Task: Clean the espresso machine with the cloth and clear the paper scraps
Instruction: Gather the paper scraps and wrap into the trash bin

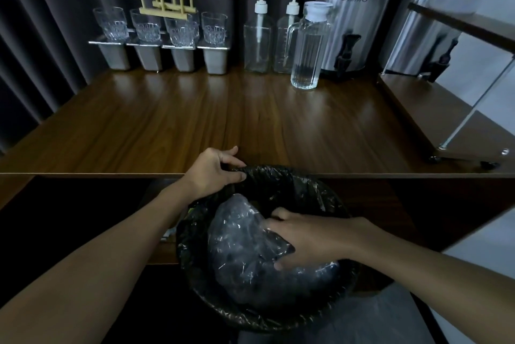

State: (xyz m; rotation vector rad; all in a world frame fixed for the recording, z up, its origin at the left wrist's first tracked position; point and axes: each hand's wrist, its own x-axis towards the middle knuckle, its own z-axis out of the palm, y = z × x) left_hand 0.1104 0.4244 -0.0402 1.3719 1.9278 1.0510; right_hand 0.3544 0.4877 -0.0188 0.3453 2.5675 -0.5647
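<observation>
Scraps themselves are not visible, but binning seems the step in hand: the right hand (312,237) curls its fingers around a clear plastic bag (239,249) inside the bin (250,321), the left hand (211,171) pinches the black liner (309,185) at its rim, so the next move likely calls for letting go and withdrawing.

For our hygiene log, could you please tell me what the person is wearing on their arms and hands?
Nothing shows: the left arm and right arm are bare to the picture's edge, no sleeves. The left hand and right hand have no gloves, and I see no watch, bracelet or ring, though the light is dim.
</observation>
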